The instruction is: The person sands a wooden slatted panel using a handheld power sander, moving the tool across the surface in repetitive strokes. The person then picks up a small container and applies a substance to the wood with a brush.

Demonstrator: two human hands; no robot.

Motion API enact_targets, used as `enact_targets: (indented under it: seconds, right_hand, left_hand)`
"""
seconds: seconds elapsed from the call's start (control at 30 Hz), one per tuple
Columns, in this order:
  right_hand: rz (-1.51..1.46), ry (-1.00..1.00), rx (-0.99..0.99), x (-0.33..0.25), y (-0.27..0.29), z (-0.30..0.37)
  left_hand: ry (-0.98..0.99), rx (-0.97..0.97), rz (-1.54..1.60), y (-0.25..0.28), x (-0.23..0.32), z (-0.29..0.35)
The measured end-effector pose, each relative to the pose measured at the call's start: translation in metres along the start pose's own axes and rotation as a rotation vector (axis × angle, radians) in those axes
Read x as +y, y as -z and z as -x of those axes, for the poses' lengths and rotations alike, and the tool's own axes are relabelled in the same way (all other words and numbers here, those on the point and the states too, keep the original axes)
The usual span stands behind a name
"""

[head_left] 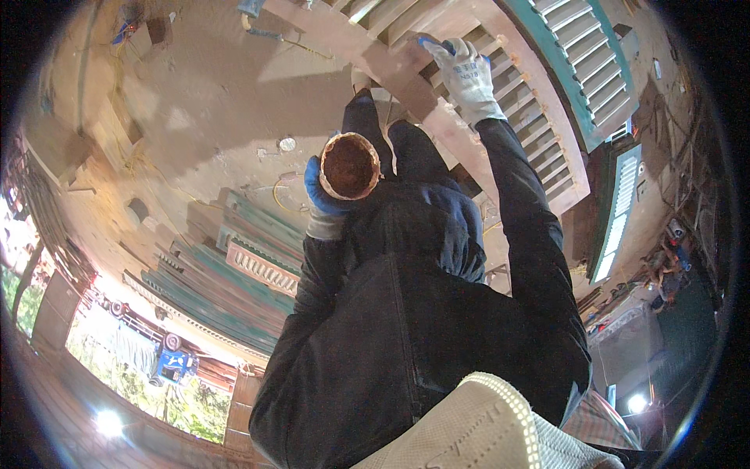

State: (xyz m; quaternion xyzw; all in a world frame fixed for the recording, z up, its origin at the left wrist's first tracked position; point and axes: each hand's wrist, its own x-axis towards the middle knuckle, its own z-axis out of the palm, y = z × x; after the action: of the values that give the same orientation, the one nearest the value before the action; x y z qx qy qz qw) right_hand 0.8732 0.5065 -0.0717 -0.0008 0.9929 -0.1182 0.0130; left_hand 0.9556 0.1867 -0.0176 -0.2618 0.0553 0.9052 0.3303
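Note:
My left hand (322, 199), in a white glove with a blue palm, is wrapped round a round, open-topped container (350, 166). Its rim is crusted, and reddish-brown matter shows inside. Ahead and to the right, my right hand (466, 78), gloved alike, is over a pinkish slatted frame (461, 144) resembling a louvered shutter. The fingers of that hand are bent and drawn together near the frame's slats. What they grip, if anything, is hidden. A darker, wet-looking patch (406, 90) lies along the near rail.
Beyond the frame is a green-edged slatted panel (562, 66), with another green panel (617, 215) farther right. Several green boards (211, 285) and a pink slatted piece (262, 266) are stacked at left. A hose (293, 43) crosses the floor. A blue truck (173, 366) stands outside the opening.

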Motion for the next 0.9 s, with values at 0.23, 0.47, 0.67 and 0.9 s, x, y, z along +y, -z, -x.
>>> enact_targets:
  seconds: [0.23,0.47,0.67,0.9]
  right_hand:
    - [-0.027,-0.101,-0.307,-0.005,0.02,-0.007]
    - [0.047,0.002,-0.214,-0.011,0.016,-0.004]
    - [-0.002,-0.052,-0.25,-0.019,0.03,-0.006]
    - [0.008,-0.052,-0.347,-0.023,0.038,-0.007]
  left_hand:
    - [-0.052,-0.015,0.0,-0.006,0.003,-0.002]
    - [0.008,0.003,0.034,-0.016,0.009,-0.005]
    - [-0.001,-0.041,0.013,-0.021,0.01,-0.006]
    - [0.011,-0.016,0.064,-0.014,0.015,-0.005]
